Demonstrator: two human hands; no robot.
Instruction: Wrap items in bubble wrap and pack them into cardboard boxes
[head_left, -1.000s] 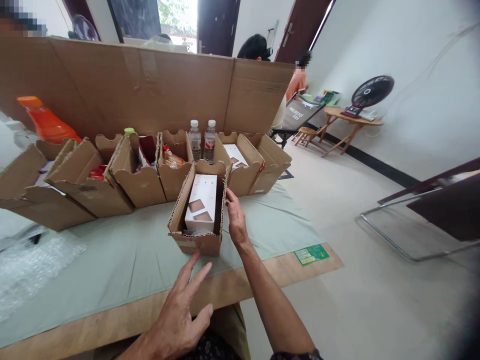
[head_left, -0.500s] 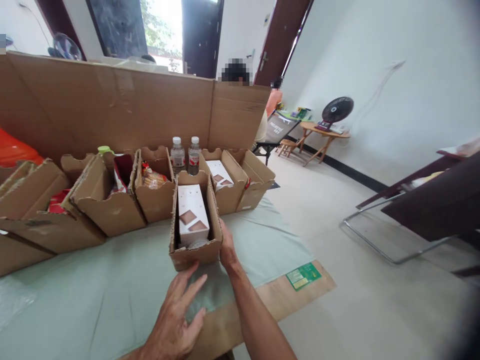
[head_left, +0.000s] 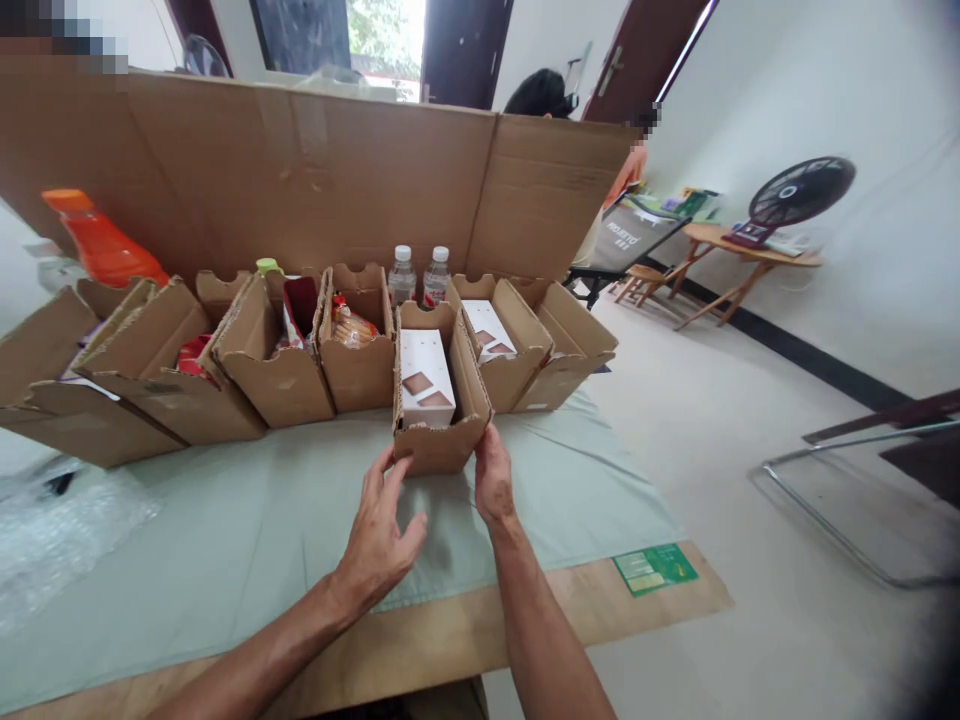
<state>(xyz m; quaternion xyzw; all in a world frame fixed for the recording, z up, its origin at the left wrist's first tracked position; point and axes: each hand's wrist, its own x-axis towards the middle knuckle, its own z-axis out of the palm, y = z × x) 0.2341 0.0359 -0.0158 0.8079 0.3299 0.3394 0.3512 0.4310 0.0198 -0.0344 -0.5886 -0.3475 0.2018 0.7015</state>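
A small open cardboard box (head_left: 442,445) stands on the green cloth (head_left: 247,530), with a white carton bearing brown squares (head_left: 424,376) inside it. My left hand (head_left: 379,530) has its fingers spread, the fingertips touching the box's near left corner. At the near right corner my right hand (head_left: 493,485) presses its fingers against the box. Neither hand grips anything.
A row of open cardboard boxes (head_left: 277,360) holds snacks and another white carton. Two water bottles (head_left: 420,275) stand behind, before a tall cardboard wall (head_left: 300,170). An orange bottle (head_left: 101,245) and bubble wrap (head_left: 52,530) lie left. People sit beyond the wall; a fan (head_left: 799,190) stands on a side table.
The box with the white carton has slid away from me into line with the row. Both hands followed it forward, my right shifting from its side to its near corner.
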